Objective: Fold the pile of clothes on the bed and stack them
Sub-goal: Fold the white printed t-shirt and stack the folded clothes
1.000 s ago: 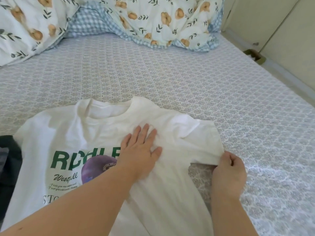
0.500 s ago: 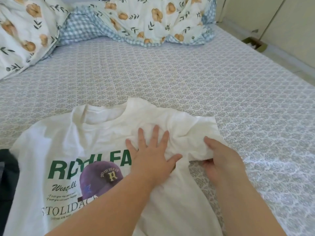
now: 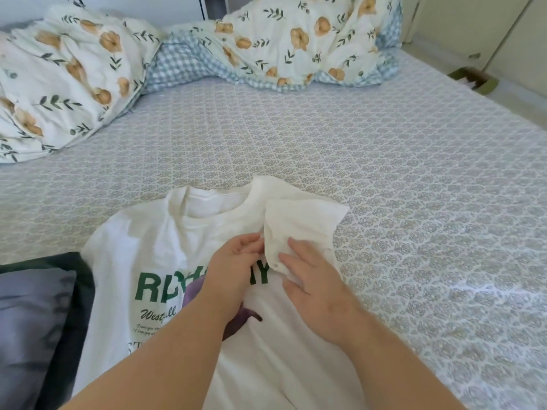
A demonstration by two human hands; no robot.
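A white T-shirt point(image 3: 154, 261) with green lettering and a purple cap print lies face up on the patterned bed sheet point(image 3: 414, 202), collar away from me. Its right sleeve point(image 3: 305, 220) is folded inward over the chest. My right hand point(image 3: 316, 285) holds the sleeve's lower hem, fingers on top of the cloth. My left hand point(image 3: 236, 261) lies over the print with curled fingers, and its fingertips pinch the sleeve's inner edge. My forearms hide the lower part of the print.
A grey-blue garment point(image 3: 29, 321) on a dark one point(image 3: 81, 291) lies at the left, touching the shirt. A floral duvet point(image 3: 74, 75) is bunched along the far side. Beyond the bed's right edge stands a small green box point(image 3: 473, 81) by cupboard doors.
My right hand has carried the sleeve from the shirt's outer side inward onto the chest. My left hand went from pressing flat on the shirt to curling at the sleeve's edge.
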